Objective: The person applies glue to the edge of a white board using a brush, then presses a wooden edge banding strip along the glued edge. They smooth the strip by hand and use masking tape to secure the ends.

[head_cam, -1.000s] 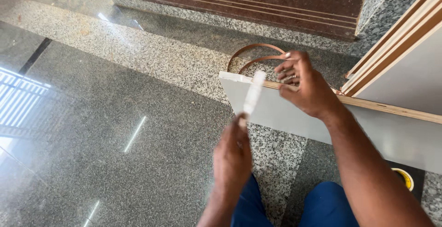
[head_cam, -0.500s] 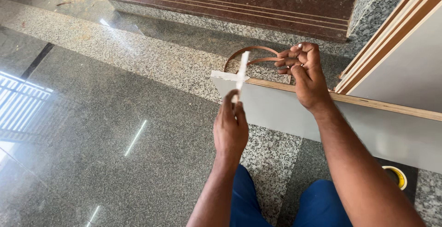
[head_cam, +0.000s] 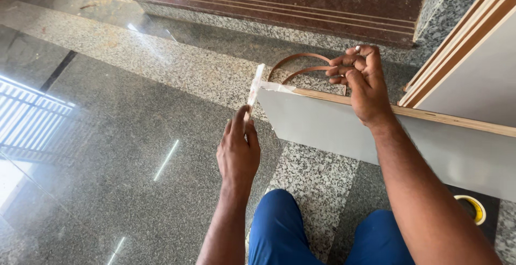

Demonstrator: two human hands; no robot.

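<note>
My left hand [head_cam: 237, 152] pinches a thin white strip [head_cam: 253, 90] that runs up to the left corner of a grey laminated board [head_cam: 344, 131] standing on its long edge. The strip's top end is stuck at that corner. My right hand [head_cam: 364, 82] rests on the board's bare wooden top edge and grips a loop of brown edge-banding tape [head_cam: 298, 63] that curls behind the board. My blue-clad knees [head_cam: 279, 227] are below the board.
More grey boards with wooden edges [head_cam: 467, 61] lean at the right. A dark red stone step [head_cam: 301, 2] runs across the back. A small yellow-rimmed tin [head_cam: 472, 209] sits on the polished granite floor [head_cam: 118, 136] at the lower right.
My left hand has moved left and down, pulling the white strip away from the board's corner. My right hand has shifted slightly right along the top edge with the brown tape.
</note>
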